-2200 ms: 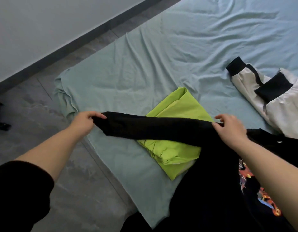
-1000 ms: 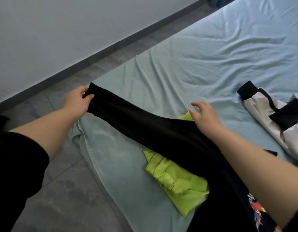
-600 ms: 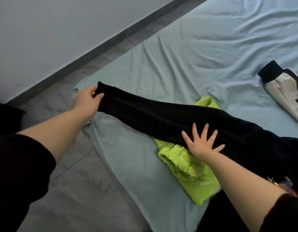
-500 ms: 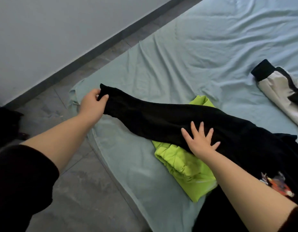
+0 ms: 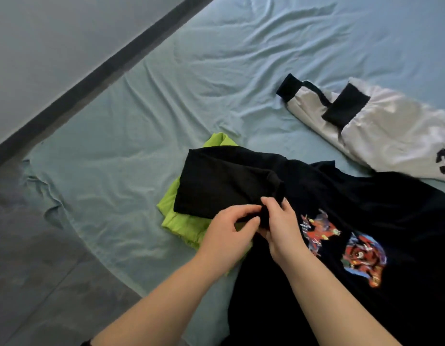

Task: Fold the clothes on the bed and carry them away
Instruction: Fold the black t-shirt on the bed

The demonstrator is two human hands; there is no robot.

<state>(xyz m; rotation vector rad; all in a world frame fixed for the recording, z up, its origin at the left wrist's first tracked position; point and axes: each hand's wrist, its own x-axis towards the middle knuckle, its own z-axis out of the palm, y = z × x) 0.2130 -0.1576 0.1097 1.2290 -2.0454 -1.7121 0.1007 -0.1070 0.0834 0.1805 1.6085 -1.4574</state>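
A black long-sleeved shirt [image 5: 381,211] with a colourful print lies spread over the near right of the bed. Its sleeve [image 5: 221,181] is folded back across itself and rests on a folded lime-green garment [image 5: 179,221]. My left hand [image 5: 228,231] and my right hand [image 5: 282,226] meet at the sleeve's cuff end, both pinching the black cloth. A white jacket with black cuffs [image 5: 371,126] lies at the right, apart from both hands.
The bed is covered by a wrinkled light-blue sheet [image 5: 191,78] whose corner hangs onto the grey floor [image 5: 29,270] at the left. A grey wall with a dark skirting board [image 5: 91,78] runs along the far left.
My left hand has brought the sleeve's cuff from the far left back to my right hand, folding the sleeve over. My right hand has gone from pressing flat to pinching the cloth.
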